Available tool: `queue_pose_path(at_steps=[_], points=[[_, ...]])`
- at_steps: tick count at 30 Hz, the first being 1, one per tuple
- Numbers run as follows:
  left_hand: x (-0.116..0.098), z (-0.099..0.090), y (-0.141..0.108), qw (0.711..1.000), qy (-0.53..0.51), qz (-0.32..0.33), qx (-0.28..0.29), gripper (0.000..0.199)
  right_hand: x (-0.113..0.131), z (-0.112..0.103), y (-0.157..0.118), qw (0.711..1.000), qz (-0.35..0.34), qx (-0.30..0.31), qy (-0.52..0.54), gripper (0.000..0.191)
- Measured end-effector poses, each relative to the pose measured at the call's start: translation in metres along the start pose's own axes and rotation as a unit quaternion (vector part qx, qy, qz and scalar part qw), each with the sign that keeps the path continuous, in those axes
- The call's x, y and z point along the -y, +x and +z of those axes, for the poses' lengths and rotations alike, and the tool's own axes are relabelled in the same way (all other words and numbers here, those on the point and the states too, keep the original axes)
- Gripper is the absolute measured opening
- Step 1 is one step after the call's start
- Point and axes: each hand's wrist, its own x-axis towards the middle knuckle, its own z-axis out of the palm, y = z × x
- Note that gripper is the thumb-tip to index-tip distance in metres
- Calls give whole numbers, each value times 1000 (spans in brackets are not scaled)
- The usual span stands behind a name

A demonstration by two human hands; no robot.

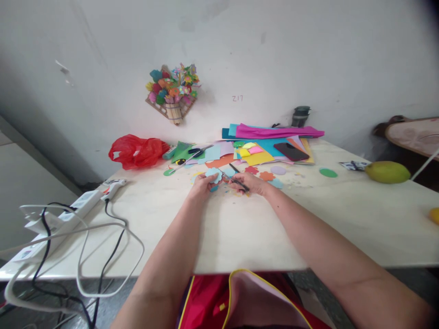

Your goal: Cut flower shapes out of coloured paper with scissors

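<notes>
A light blue scalloped paper flower (214,174) is pinched in my left hand (203,185), over the middle of the table. My right hand (251,183) is closed around dark-handled scissors (236,182), whose blades point left at the flower's right edge. Beneath and around my hands lie small paper scraps. Just beyond my right hand are a red paper flower (251,170) and an orange one (266,176), with a pale purple paper oval (278,170) to their right.
A red plastic bag (137,151) sits back left, and a power strip (80,208) with cables lies at left. Coloured sheets (267,157), a phone (291,152) and a dark cup (301,116) are at the back. A yellow-green fruit (387,172) rests at right.
</notes>
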Motion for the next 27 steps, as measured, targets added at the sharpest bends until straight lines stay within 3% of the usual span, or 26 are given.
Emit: queue_pose_path(at_steps=[27], points=[[4, -3, 3, 1000, 7, 3, 25, 24, -11, 0, 5, 1000, -15, 9, 9, 16]])
